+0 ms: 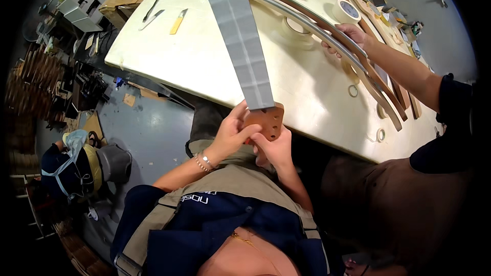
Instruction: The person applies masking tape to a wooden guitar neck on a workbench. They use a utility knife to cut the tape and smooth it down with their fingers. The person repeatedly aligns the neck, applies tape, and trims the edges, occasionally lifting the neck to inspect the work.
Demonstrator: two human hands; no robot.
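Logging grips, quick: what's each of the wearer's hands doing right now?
Left hand: closed, holding the brown end of the long grey-faced piece.
Right hand: closed, holding that same brown end.

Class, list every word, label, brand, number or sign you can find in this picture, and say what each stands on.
Navy clothing on the wearer's chest: bold white lettering, wording not copied here.
Cardboard box at the table's far left: dark print, too blurred to read.
White tape roll: marks at its centre, too small to read.
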